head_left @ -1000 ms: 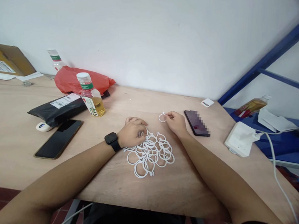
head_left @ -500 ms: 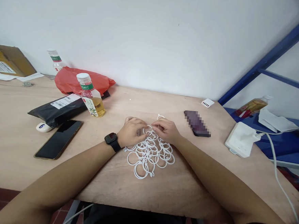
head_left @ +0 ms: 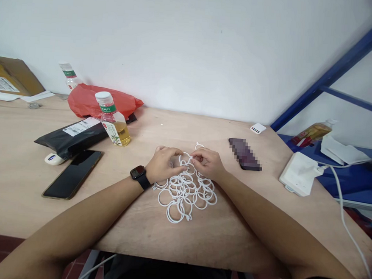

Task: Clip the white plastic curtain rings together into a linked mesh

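Observation:
A loose cluster of thin white plastic rings (head_left: 182, 190) with small clasps lies on the table, many overlapping; I cannot tell which are linked. At its far edge, my right hand (head_left: 210, 163) pinches one white ring (head_left: 185, 153) at its right side between thumb and fingertips. My left hand (head_left: 164, 165), with a black watch at the wrist, curls around the left of the rings. Its index fingertip meets the upper ring and its thumb lies at another ring just below. One more ring (head_left: 200, 145) shows partly behind my right hand.
To the left are a dark phone (head_left: 72, 174), a black parcel (head_left: 73, 136), a white case (head_left: 54, 159), a drink bottle (head_left: 122, 131) and a red bag (head_left: 88, 101). To the right lie a blurred phone (head_left: 245, 154), a small white charger (head_left: 258, 128) and a white power strip (head_left: 299, 173) with cable.
The ring between my hands has come up into clearer view, spread between the fingertips. My hands have drawn slightly apart; the rest of the pile looks nearly unchanged.

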`<state>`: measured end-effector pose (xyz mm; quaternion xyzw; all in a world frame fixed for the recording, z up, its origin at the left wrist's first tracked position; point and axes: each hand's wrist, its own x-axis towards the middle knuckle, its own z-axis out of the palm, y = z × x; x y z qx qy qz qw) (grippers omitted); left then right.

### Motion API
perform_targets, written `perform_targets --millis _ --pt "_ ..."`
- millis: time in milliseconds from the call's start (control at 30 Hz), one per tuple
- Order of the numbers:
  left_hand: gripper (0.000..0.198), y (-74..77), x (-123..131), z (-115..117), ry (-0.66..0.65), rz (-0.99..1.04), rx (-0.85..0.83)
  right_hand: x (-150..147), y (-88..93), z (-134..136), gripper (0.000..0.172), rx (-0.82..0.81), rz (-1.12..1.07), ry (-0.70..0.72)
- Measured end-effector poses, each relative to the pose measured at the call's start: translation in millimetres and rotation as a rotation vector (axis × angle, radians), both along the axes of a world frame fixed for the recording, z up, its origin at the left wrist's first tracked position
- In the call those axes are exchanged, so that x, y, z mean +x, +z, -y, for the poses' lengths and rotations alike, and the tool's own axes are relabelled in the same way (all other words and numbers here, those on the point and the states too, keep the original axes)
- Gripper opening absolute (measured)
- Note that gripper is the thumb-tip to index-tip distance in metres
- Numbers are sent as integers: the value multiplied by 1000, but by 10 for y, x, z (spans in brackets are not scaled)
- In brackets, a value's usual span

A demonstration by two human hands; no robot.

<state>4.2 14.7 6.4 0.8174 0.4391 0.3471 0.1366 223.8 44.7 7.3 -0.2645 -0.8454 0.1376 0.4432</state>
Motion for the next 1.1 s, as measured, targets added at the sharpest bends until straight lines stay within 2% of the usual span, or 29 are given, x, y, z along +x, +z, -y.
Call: perform_targets --millis 167,267,367,533,800,933,1100 --pt "30 -46 7 -28 4 25 -68 13 -8 -7 7 -20 -17 -23" --pt "24 -52 5 -29 26 48 -30 31 -25 -26 5 -33 -13 -41" --pt "19 -28 1 -19 112 86 29 45 -37 -35 5 -30 -15 -50" --pt "19 18 -11 -11 244 141 68 47 -24 -22 5 -35 -14 -77" --pt "14 22 -5 -13 271 123 42 74 1 -42 5 -78 -85 -177" --pt "19 31 5 -1 268 130 79 61 8 -49 7 -152 -87 -170" --pt "20 50 -11 5 270 151 129 55 -30 -102 8 -363 -191 -178"
